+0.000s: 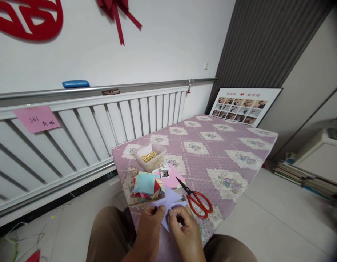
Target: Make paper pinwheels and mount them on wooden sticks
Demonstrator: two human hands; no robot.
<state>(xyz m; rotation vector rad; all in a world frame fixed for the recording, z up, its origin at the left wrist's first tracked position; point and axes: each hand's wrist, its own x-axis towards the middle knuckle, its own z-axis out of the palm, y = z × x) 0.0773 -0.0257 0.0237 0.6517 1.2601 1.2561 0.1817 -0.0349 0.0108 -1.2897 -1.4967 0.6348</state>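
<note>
Between my two hands is a lavender paper pinwheel, its pointed blades spread around the middle. My left hand pinches it from the left, thumb near the centre. My right hand grips it from the right with thumb and fingers closed. Whatever lies under the fingertips at the centre is hidden. Just beyond the left hand sits a stack of coloured paper squares, light blue on top. Scissors with red handles lie right of the pinwheel, blades pointing away to the left.
Behind the stack stand a clear plastic box of thin golden sticks and a small round container. Pink paper carries a small white box. A flowered cloth covers the table; a white radiator runs along the wall.
</note>
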